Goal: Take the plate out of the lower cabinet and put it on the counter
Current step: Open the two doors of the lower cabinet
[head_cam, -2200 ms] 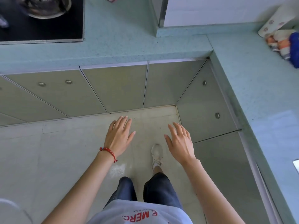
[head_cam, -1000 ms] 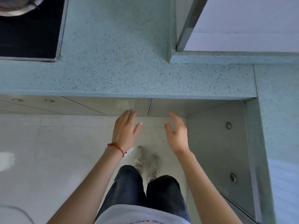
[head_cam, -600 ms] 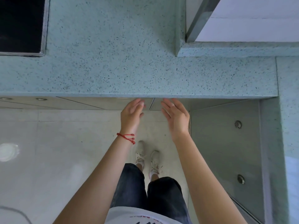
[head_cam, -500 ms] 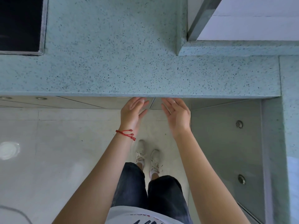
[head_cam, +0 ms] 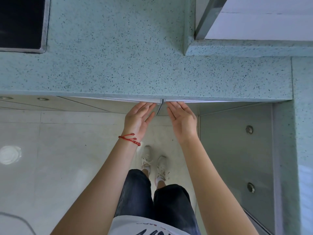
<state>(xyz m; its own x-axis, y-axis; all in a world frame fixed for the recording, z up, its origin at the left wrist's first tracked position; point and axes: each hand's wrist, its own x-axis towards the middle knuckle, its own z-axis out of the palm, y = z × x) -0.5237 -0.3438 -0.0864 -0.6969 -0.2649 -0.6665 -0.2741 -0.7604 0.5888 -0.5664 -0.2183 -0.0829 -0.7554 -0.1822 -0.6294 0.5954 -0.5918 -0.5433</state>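
The plate is not visible. Two grey lower cabinet doors meet just under the front edge of the speckled teal counter [head_cam: 135,65]. The left door [head_cam: 116,106] and the right door [head_cam: 213,106] are tipped out a little, and their white top edges show. My left hand [head_cam: 138,119], with a red string on its wrist, has its fingertips hooked on the top corner of the left door. My right hand [head_cam: 182,121] is hooked the same way on the right door. The palms face me and the fingertips are partly hidden.
A black cooktop [head_cam: 20,22] is set into the counter at the far left. The counter turns a corner on the right, above a grey cabinet front [head_cam: 233,150] with round knobs. My feet stand on the pale tiled floor [head_cam: 67,150] below.
I have stepped up to the counter. Both hands rose from mid-air to the seam between the two doors, and the doors' top edges now stand slightly out.
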